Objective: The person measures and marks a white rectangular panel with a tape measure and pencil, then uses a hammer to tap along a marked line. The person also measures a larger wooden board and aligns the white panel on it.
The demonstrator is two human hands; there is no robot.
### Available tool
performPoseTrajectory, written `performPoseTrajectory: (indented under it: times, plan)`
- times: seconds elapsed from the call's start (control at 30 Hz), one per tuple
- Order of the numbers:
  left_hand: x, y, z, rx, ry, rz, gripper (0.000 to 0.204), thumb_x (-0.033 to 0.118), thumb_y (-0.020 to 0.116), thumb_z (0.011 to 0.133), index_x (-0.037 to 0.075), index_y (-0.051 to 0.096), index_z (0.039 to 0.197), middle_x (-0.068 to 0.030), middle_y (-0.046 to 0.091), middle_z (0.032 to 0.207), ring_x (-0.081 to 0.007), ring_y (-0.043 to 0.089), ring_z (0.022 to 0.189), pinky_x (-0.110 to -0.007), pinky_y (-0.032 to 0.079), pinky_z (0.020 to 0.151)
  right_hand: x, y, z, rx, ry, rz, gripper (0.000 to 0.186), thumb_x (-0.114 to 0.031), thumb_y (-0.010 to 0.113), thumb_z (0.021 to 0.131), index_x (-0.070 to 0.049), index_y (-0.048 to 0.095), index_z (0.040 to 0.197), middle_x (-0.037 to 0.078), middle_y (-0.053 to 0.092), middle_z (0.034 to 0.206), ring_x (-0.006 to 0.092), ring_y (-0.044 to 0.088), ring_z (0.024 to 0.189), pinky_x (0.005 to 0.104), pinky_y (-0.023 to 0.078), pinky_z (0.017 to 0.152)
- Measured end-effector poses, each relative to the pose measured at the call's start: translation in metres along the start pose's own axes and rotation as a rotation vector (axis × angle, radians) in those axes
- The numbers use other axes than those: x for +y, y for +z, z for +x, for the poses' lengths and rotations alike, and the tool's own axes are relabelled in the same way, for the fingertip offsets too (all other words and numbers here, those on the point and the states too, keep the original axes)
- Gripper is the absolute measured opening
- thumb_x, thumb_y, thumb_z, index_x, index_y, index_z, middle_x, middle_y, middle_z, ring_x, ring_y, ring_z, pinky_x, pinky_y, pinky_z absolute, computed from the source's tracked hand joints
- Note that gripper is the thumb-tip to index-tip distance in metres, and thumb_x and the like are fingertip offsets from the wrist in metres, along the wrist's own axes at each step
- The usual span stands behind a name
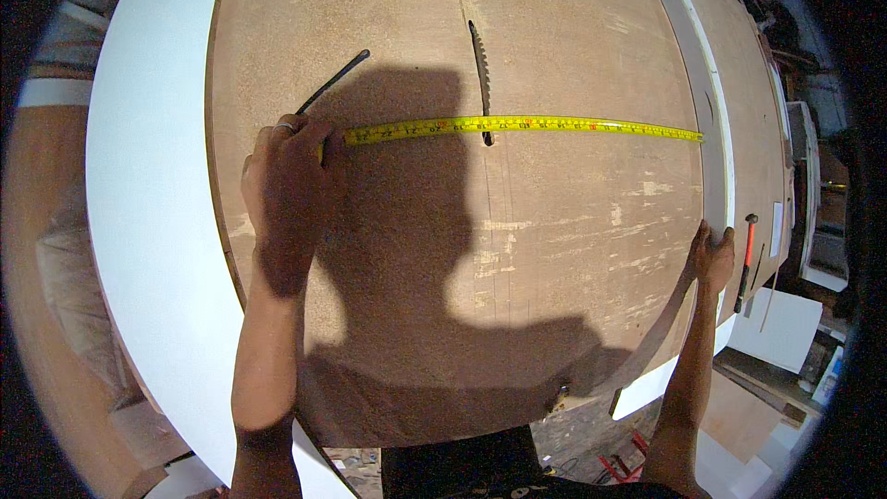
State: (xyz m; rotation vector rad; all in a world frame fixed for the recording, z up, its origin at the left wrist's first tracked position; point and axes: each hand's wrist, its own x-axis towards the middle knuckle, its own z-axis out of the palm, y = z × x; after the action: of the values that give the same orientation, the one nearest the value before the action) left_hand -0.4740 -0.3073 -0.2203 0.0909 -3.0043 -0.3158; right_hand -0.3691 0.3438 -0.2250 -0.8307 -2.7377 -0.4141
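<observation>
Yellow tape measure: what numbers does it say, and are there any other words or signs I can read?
Yellow tape measure: printed numbers, mostly black, some red; I won't copy them, and those at its far right end are too small to read.
Dark clothing at the bottom: a pale mark, cut off and unreadable.
Wooden board: no words that I can see.

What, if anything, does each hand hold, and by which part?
The left hand holds the tape measure by its left end; whether also the dark rod, I cannot tell. The right hand grips the long strip across its width.
</observation>
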Motion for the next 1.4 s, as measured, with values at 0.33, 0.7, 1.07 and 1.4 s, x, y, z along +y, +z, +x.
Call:
performPoseTrajectory:
  times: [0.33, 0.7, 1.07, 1.4]
  plan:
    - [-0.001, 0.002, 0.001, -0.004, 0.014, -0.006, 0.02, 0.027, 0.068, 0.097, 0.012, 0.077, 0.106, -0.0099, 0.074, 0.112, -0.0292, 0.068, 0.105, -0.044, 0.056, 0.089, -0.007, -0.008, -0.002, 0.011, 0.004, -0.005, 0.057, -0.052, 0.067, 0.094, 0.0, 0.06, 0.116, 0.03, 0.071, 0.106, 0.0502, 0.07, 0.096, 0.0565, 0.056, 0.079]
    - [-0.001, 0.002, 0.0, 0.017, 0.031, -0.021, 0.02, 0.026, 0.068, 0.098, 0.014, 0.078, 0.11, -0.01, 0.074, 0.111, -0.0297, 0.068, 0.105, -0.045, 0.055, 0.091, -0.004, -0.004, -0.002, -0.009, 0.039, 0.0, 0.065, -0.056, 0.065, 0.095, 0.0, 0.06, 0.126, 0.03, 0.07, 0.116, 0.0485, 0.07, 0.105, 0.0545, 0.057, 0.086]
    - [-0.002, 0.003, 0.001, 0.028, 0.039, -0.034, 0.018, 0.024, 0.069, 0.096, 0.013, 0.077, 0.108, -0.0093, 0.073, 0.109, -0.0299, 0.068, 0.103, -0.045, 0.055, 0.088, -0.008, -0.006, 0.0, -0.035, 0.048, -0.079, 0.074, -0.059, 0.063, 0.095, 0.003, 0.059, 0.135, 0.03, 0.069, 0.122, 0.0471, 0.069, 0.111, 0.0534, 0.056, 0.093]
    - [0.0, 0.0, 0.001, 0.033, 0.036, -0.027, 0.017, 0.023, 0.069, 0.095, 0.014, 0.077, 0.107, -0.0085, 0.073, 0.107, -0.0294, 0.068, 0.101, -0.045, 0.056, 0.087, -0.007, -0.005, -0.002, -0.009, 0.038, -0.053, 0.071, -0.058, 0.063, 0.094, 0.002, 0.059, 0.132, 0.03, 0.068, 0.122, 0.0478, 0.069, 0.109, 0.0534, 0.056, 0.091]
